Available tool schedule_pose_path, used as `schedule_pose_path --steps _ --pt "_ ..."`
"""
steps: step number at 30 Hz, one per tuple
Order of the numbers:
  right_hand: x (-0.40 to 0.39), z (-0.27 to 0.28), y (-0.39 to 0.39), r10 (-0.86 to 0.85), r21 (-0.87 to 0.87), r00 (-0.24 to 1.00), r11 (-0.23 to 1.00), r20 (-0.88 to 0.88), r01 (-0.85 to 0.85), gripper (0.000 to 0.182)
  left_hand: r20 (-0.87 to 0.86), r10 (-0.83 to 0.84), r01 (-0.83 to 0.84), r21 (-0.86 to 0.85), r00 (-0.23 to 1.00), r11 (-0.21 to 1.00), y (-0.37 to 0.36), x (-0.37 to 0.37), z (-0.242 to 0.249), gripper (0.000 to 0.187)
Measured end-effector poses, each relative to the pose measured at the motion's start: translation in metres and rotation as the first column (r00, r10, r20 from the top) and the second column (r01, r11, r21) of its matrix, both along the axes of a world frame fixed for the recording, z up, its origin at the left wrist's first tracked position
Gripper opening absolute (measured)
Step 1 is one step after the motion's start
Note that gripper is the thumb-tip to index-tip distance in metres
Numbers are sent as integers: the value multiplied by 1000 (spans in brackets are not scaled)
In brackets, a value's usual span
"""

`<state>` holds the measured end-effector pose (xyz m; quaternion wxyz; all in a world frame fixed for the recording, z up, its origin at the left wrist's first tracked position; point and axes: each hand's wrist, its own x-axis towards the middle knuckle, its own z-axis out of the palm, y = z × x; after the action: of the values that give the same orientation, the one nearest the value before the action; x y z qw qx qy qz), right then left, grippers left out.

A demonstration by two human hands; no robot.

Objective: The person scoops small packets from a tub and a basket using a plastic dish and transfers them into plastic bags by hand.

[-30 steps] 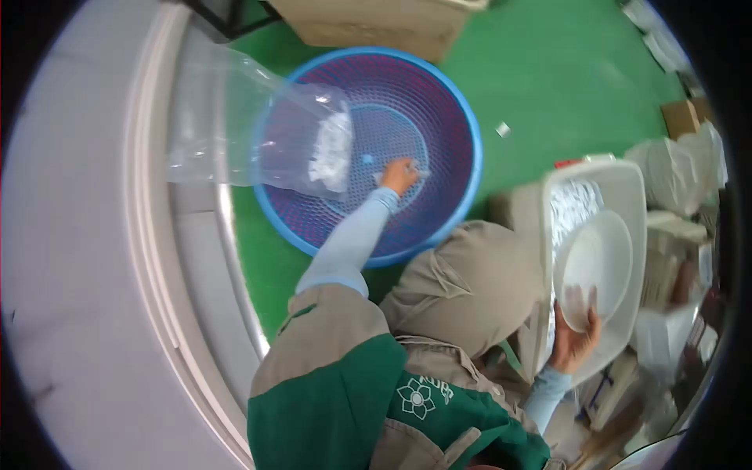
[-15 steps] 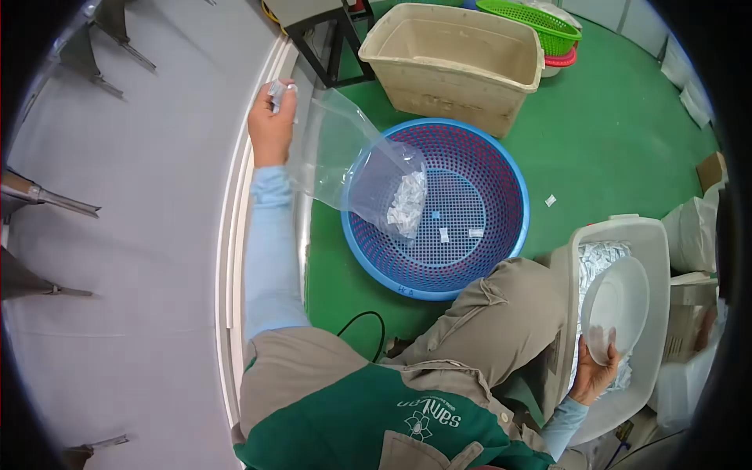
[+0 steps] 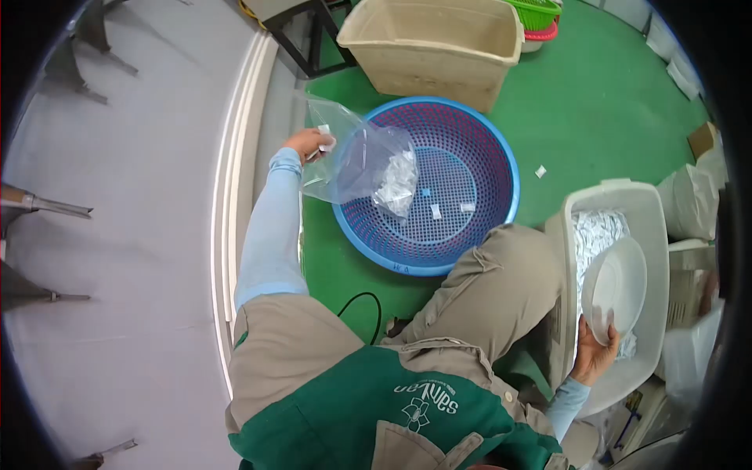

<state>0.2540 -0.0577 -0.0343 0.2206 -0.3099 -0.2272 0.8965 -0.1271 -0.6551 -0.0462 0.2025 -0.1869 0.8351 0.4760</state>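
Note:
My left hand [image 3: 308, 144] is closed on a few small white sachets [image 3: 325, 138] at the mouth of a clear plastic bag [image 3: 356, 160]. The bag leans over the near-left rim of a blue basket [image 3: 507, 176], and a heap of white sachets [image 3: 397, 184] lies in its bottom. Several loose sachets rest on the basket floor. My right hand [image 3: 595, 356] grips the lower rim of a translucent plastic bowl [image 3: 619, 282], tilted above a pale grey bin [image 3: 654, 227]. White sachets [image 3: 599, 231] fill part of that bin.
A beige tub [image 3: 431, 66] stands beyond the basket, with green and red baskets [image 3: 536, 16] behind it. One sachet [image 3: 540, 171] lies on the green floor. A grey surface with metal chutes [image 3: 59, 205] runs along the left. White sacks [image 3: 689, 200] stand at right.
My left hand has moved right and down, bringing the sachets from beside the bag to its mouth. My right hand still holds the bowl over the bin. The whole view has shifted slightly.

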Motion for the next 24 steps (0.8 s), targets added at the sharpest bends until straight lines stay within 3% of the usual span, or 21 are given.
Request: schedule_pose_path --steps 2,3,5,6,7,8,10,11,13,15,16,17,18,19,20,21,24 --pt "-11 -1 -2 16 4 1000 1000 10 -16 54 -64 -35 24 -169 997 985 -24 -24 -20 32" --pt "-2 7 -8 -5 59 999 998 39 3 54 -23 -220 196 -377 975 905 -29 -35 -47 47" --pt "5 0 0 15 -1 998 1000 62 -15 53 -16 -480 370 -615 877 697 20 -10 -24 61" --pt "-3 1 0 20 24 998 999 62 -22 53 33 -572 492 -553 819 672 -7 -40 -48 65" --pt "-9 4 -5 26 49 998 998 62 -29 52 -39 -617 421 -697 786 580 -31 -55 -59 60" --pt "-9 5 -4 39 43 998 998 50 -41 51 22 -505 306 -818 863 487 -14 -42 -12 52" --pt "-15 0 -4 35 54 998 998 48 -37 51 -396 -422 -108 -820 815 562 -21 -30 39 38" --pt "-17 -1 -4 31 61 999 998 34 -33 51 -701 -422 -406 -692 575 597 -4 -7 62 32" --pt "-17 1 -4 32 74 998 997 49 -35 52 -936 -183 -585 -332 300 740 57 39 95 28" --pt "-21 0 -2 9 62 999 998 48 -12 52 -926 -125 -258 -225 356 939 103 49 64 26" --pt "-21 -2 1 31 67 999 997 16 -32 53 -876 -226 10 -245 427 969 136 54 34 24" --pt "-21 -1 1 31 75 999 997 24 -32 53 -549 -144 106 -102 823 989 156 42 -21 24" --pt "-21 0 1 30 83 999 996 31 -32 54 -684 -271 346 -29 678 938 170 31 -126 29" --pt "-21 1 3 34 84 999 996 26 -36 54 -477 -450 400 -208 755 893 190 41 -171 32" --pt "-20 3 2 25 85 999 996 33 -28 54 -300 -429 356 -268 852 895 201 48 -217 36" --pt "-15 7 0 11 91 999 996 50 -15 53 -283 -405 280 -394 869 875 209 59 -249 38" --pt "-7 12 -1 -34 174 995 985 92 17 54 -267 -254 31 -631 930 775 234 85 -267 47"
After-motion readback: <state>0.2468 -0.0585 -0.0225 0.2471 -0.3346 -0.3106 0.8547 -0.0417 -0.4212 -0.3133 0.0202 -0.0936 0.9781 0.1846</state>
